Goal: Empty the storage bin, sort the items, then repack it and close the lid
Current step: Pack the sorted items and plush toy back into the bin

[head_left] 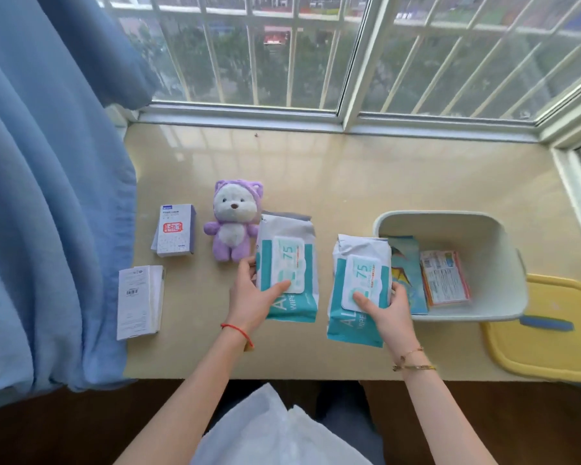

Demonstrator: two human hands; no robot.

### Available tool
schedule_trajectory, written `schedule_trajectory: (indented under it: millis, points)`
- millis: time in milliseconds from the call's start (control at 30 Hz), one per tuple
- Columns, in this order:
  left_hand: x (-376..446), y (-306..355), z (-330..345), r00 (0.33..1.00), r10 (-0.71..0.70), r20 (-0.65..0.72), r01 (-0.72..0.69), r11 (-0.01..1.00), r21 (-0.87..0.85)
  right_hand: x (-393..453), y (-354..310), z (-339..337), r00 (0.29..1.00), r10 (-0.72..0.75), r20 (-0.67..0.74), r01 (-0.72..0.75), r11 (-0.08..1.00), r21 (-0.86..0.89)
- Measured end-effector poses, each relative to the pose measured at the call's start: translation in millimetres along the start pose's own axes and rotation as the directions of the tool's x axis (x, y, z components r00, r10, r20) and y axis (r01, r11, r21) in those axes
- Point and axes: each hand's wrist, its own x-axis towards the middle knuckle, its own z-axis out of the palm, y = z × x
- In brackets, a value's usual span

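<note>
Two teal and white wipes packs lie side by side on the cream sill. My left hand (254,292) grips the left wipes pack (287,260) at its lower left corner. My right hand (384,308) grips the right wipes pack (358,273) at its lower right edge, close to the bin. The pale storage bin (503,263) stands open on the right, holding a blue packet (408,266) and a stack of printed sachets (445,278). Its yellow lid (550,344) with a blue handle lies flat in front of it, at the right.
A purple plush bear (232,223) stands just left of the left pack. Further left are a white box with a red mark (175,233) and a white flat box (140,302). A blue curtain (47,196) drapes along the left edge. Window bars run behind.
</note>
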Motion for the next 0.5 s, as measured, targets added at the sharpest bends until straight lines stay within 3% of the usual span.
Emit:
schedule_trajectory:
  millis: [133,300,500]
  points:
    - [-9.9,18.2,90.6,0.998,-0.014,0.065,0.017,0.999,-0.042,32.3,-10.1,-82.8,0.999,-0.011,-0.036,0.011,1.0,-0.01]
    - [-16.5,27.5,196.0,0.998,-0.025,0.052,0.026,0.999,-0.026,81.4,-4.4,-173.1,0.996,-0.03,-0.09,0.028,0.999,-0.029]
    - [-6.2,15.5,276.0,0.997,-0.07,0.033,0.067,0.995,0.076,133.7,5.5,-224.4,0.998,-0.028,-0.054,0.026,0.999,-0.043]
